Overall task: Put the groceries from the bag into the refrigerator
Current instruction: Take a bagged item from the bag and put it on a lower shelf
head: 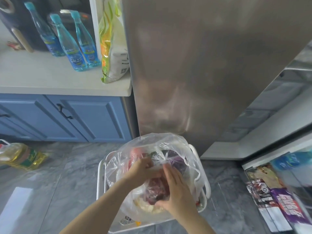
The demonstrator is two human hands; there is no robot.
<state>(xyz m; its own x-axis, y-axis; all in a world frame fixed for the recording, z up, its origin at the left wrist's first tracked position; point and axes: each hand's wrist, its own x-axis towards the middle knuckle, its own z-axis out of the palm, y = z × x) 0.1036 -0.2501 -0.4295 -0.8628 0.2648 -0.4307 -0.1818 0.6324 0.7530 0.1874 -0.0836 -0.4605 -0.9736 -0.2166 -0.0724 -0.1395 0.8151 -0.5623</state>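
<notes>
Both hands are in the mouth of a clear plastic bag (152, 146) sitting in a white basket (101, 181) on the grey floor. Right hand (175, 198) curls around a wrapped dark-red packet of meat (156, 188) inside the bag; left hand (141, 171) pinches the film at the packet's top. Just right, an open freezer drawer (276, 191) shows printed packages. Behind the bag stands the steel refrigerator door (202, 65). Left, an oil jug (22, 156) lies by blue cabinets (70, 115); three blue bottles (74, 46) stand on the counter above.
</notes>
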